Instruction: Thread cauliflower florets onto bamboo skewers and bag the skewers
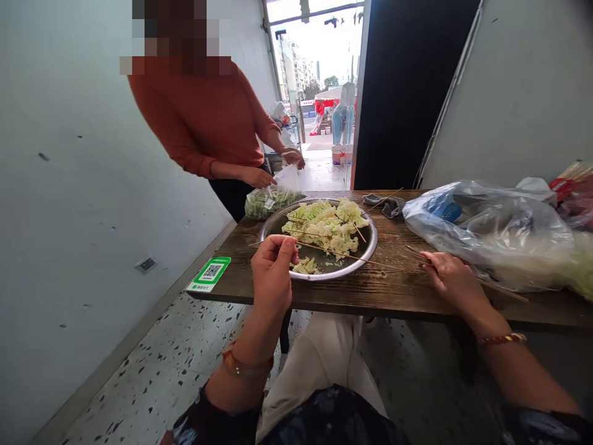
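My left hand (273,266) is closed in a pinch at the near left rim of a metal basin. It holds a thin bamboo skewer (352,256) that slants right across the basin towards my other hand. Cauliflower florets (324,225) lie in the basin (303,276), with more skewers among them. On the table at the right, my right hand (449,275) has its fingers closed around something thin and dark, mostly hidden. A thin stick (504,292) shows on the table beyond that hand.
Clear plastic bags (500,228) with pale contents cover the right of the wooden table (393,287). A grey cloth (391,205) lies behind. At left is a QR code card (210,275). Across the table, a person (199,117) handles a bag of green vegetables (271,201).
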